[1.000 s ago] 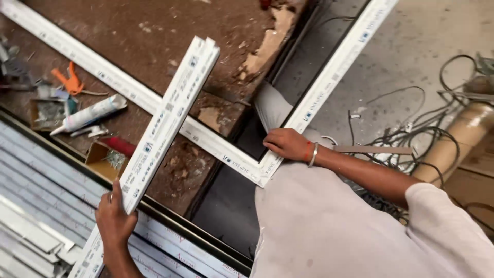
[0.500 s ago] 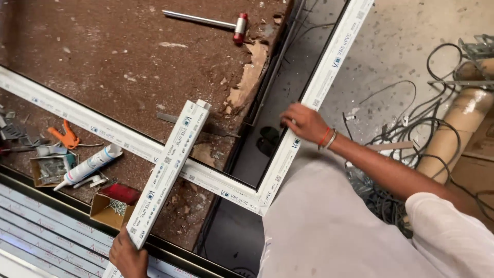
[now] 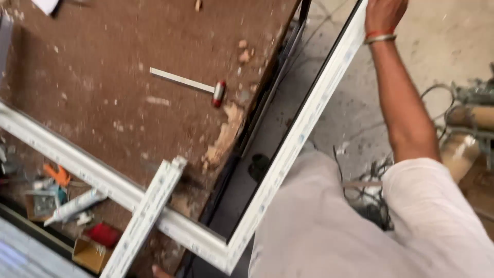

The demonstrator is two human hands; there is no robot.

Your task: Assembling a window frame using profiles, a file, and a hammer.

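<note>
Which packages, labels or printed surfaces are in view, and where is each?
Sealant tube: lying at the bench's lower left; white cylinder with a tapered nozzle.
Cardboard box: bottom left, beside a red item; small, open, tan.
Grey tray: left of the tube; small, square, contents blurred.
Film on the frame: white strip with small blue printed marks, running up toward the right hand.
No signs or screens.

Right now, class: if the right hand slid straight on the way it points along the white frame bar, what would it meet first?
The right hand grips the white frame bar at the picture's top edge. It points up, out of view, so nothing can be seen ahead of it there; what lies beyond cannot be told.
</note>
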